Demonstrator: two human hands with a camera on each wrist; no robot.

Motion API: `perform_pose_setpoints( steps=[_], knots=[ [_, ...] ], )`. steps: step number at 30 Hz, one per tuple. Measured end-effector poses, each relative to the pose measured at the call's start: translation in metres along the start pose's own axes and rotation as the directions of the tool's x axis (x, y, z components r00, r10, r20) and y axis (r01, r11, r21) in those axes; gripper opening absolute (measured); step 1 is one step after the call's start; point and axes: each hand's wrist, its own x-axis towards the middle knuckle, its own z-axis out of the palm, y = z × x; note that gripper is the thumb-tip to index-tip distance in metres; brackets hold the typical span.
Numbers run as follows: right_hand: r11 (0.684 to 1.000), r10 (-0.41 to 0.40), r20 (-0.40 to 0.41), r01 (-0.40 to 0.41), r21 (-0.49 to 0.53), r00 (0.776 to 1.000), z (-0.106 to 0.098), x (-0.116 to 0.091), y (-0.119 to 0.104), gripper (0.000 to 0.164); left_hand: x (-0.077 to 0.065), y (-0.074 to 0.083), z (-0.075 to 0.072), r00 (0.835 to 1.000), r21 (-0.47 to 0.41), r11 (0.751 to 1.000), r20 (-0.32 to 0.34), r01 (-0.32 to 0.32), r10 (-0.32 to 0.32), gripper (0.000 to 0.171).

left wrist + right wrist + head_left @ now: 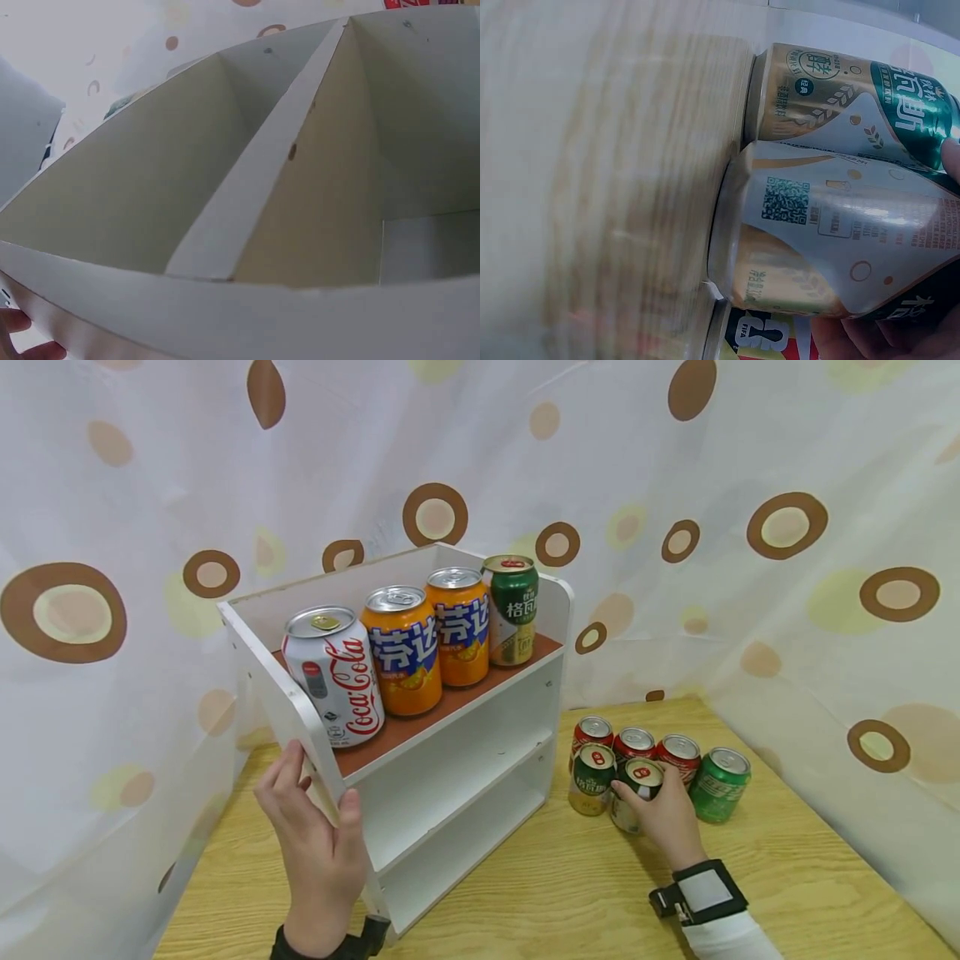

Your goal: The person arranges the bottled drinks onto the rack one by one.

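My right hand (669, 818) grips a green, white and gold kvass can (643, 773) near its top, thumb on one side and fingers on the other. Close beside that can stands a second kvass can (825, 94), its lower part gold. Red-sided cans (636, 742) stand behind these two, partly hidden, and a green can (720, 785) is to the right of the hand. On the left, my left hand (318, 839) rests against the side panel of a white shelf unit (442, 777), fingertips on its outer face and thumb by the front edge.
Along the brown top shelf stand a white Coca-Cola can (337, 681), two orange Fanta cans (405, 660) and another kvass can (513, 618). Two white compartments lie below. The wooden table (570, 893) meets a spotted curtain (637, 468) at the back and sides.
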Motion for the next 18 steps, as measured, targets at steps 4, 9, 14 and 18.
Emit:
perform_pose_setpoints(
  steps=[4, 9, 14, 18],
  knots=[
    [1.0, 0.0, 0.003, 0.0, 0.0, 1.0, -0.0004, 0.0004, -0.0007, 0.093, 0.0003, 0.0004, -0.0006, 1.0, 0.0, 1.0, -0.002, 0.008, -0.008, 0.067],
    [1.0, 0.003, 0.01, -0.003, -0.007, 1.0, -0.0005, 0.0008, -0.0011, 0.093, 0.0006, 0.0007, -0.0013, 1.0, -0.001, 1.0, 0.001, 0.02, -0.02, 0.067],
    [1.0, 0.001, 0.026, -0.001, -0.013, 1.0, -0.0004, 0.0016, 0.0011, 0.092, 0.0009, 0.001, -0.0016, 1.0, -0.009, 1.0, -0.016, 0.022, -0.022, 0.067],
    [1.0, -0.003, 0.049, 0.004, -0.022, 0.999, -0.0008, 0.0027, 0.004, 0.093, 0.0013, 0.0005, -0.0022, 1.0, -0.002, 1.0, -0.015, 0.024, -0.024, 0.067]
  ],
)
